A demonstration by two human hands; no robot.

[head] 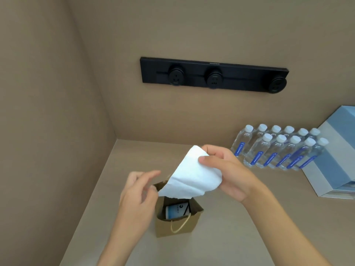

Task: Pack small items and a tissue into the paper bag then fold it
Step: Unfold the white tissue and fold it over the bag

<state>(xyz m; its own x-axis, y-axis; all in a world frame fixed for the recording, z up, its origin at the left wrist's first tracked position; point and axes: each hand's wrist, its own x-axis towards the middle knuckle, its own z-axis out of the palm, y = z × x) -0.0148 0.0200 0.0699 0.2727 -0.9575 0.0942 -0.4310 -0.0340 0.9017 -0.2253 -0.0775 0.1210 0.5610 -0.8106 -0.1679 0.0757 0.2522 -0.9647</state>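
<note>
A small brown paper bag [178, 225] with cord handles stands upright and open on the beige counter. Inside it lies a small white and blue packet [176, 209]. My right hand [228, 173] pinches a white tissue [190, 177] by its top corner, and the tissue hangs down over the bag's mouth, its lower edge just above the opening. My left hand [140, 192] is at the bag's left rim beside the tissue's lower left corner, fingers loosely curled; whether it touches the rim or the tissue I cannot tell.
Several clear water bottles [278, 148] with white caps stand in rows at the right back. A blue and grey box [334, 162] lies at the far right. A black socket strip [213, 75] is on the back wall. A side wall stands close on the left.
</note>
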